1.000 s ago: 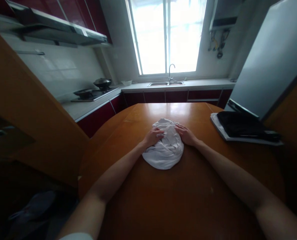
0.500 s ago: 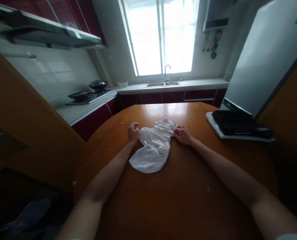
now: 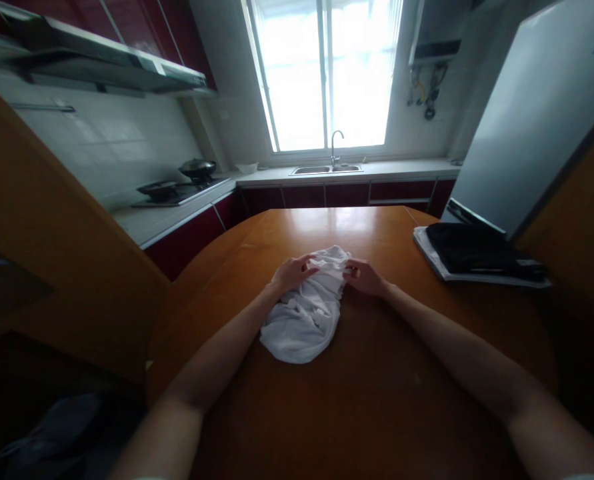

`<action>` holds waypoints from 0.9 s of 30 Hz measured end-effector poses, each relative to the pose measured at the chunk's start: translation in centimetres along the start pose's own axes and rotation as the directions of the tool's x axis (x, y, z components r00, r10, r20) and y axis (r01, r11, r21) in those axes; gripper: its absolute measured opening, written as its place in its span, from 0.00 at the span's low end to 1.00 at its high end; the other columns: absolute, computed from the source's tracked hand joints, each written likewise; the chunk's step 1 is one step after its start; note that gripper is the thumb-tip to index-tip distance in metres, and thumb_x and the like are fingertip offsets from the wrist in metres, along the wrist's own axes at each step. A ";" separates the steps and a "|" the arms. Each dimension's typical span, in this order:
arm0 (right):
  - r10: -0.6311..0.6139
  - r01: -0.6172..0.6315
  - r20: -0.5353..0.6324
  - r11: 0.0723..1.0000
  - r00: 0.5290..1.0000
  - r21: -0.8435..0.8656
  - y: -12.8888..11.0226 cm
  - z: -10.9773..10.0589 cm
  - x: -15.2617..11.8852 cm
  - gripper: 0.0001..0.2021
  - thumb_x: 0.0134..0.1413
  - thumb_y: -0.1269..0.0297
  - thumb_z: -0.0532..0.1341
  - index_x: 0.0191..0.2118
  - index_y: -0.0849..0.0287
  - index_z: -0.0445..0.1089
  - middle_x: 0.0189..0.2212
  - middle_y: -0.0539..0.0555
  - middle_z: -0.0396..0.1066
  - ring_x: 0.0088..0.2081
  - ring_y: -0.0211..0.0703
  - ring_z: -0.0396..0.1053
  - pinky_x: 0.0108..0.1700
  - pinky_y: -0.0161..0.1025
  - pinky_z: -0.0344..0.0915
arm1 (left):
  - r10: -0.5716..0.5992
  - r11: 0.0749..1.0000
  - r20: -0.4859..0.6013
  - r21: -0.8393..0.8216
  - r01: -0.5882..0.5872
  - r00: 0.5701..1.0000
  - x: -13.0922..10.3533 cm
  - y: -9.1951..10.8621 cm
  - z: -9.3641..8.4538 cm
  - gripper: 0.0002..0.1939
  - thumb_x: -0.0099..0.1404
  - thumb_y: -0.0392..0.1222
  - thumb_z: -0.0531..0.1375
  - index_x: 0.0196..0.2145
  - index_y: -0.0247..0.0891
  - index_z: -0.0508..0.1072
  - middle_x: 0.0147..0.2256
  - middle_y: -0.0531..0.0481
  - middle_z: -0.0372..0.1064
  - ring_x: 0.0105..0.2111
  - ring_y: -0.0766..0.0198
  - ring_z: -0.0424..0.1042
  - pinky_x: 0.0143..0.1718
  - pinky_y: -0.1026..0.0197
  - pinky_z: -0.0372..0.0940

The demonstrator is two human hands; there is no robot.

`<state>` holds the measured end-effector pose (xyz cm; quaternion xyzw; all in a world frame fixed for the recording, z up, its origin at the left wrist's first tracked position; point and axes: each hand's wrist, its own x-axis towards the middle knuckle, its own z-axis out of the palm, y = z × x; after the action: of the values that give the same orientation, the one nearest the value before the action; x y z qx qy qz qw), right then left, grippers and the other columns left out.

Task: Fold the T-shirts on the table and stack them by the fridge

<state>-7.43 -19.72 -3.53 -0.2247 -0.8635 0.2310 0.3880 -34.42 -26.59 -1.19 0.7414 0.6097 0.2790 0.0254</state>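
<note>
Head cam; fwd-down over table [image 3: 377, 400]

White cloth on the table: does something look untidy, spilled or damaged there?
Only the white cloth looks untidy: it lies crumpled on the wooden table, held at its far end by the left hand and right hand. Nothing looks spilled or damaged.

A plain white cloth [image 3: 304, 313], unpatterned, lies bunched on an orange-brown wooden counter [image 3: 377, 400] with a glossy sheen. To the right, a black folded item [image 3: 477, 250] sits on a pale grey-white sheet [image 3: 439, 265]. Dark red cabinet fronts [image 3: 347, 194] run under a light grey worktop [image 3: 377, 170], beneath white wall tiles [image 3: 111, 143]. A black pan [image 3: 197, 168] stands on the dark hob [image 3: 177, 192]. The refrigerator [image 3: 531, 120] is pale silver-grey.
</note>
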 end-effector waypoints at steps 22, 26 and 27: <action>0.044 -0.045 -0.011 0.963 0.999 -0.264 1.5 -1.6 0.1 0.15 0.57 0.68 0.58 0.50 0.55 0.70 0.52 0.58 0.69 0.36 0.43 0.71 0.45 0.43 0.67 | -0.228 0.923 -0.377 -0.378 0.076 0.898 0.6 -0.9 0.3 0.12 0.70 0.44 0.53 0.45 0.39 0.74 0.33 0.50 0.75 0.32 0.62 0.76 0.35 0.63 0.68; 0.032 -0.017 0.046 0.956 0.998 -0.292 1.4 -1.6 0.1 0.10 0.55 0.68 0.59 0.44 0.55 0.71 0.40 0.53 0.74 0.33 0.43 0.69 0.43 0.41 0.64 | -0.319 0.824 -0.409 -0.566 0.036 0.855 0.8 -1.1 0.1 0.15 0.71 0.49 0.55 0.48 0.38 0.70 0.33 0.51 0.73 0.31 0.64 0.75 0.34 0.65 0.68; 0.032 -0.011 0.066 0.955 0.997 -0.296 1.4 -1.6 0.2 0.10 0.54 0.69 0.59 0.43 0.55 0.71 0.37 0.53 0.75 0.34 0.43 0.70 0.44 0.41 0.63 | -0.338 0.809 -0.405 -0.586 0.042 0.850 0.9 -1.1 0.0 0.14 0.70 0.48 0.56 0.49 0.38 0.70 0.32 0.51 0.73 0.31 0.64 0.75 0.34 0.65 0.68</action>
<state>-6.01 -18.15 -3.31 -0.2812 -0.8989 0.1111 0.3172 -35.27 -25.52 -1.30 0.5382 0.5607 0.6190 0.1133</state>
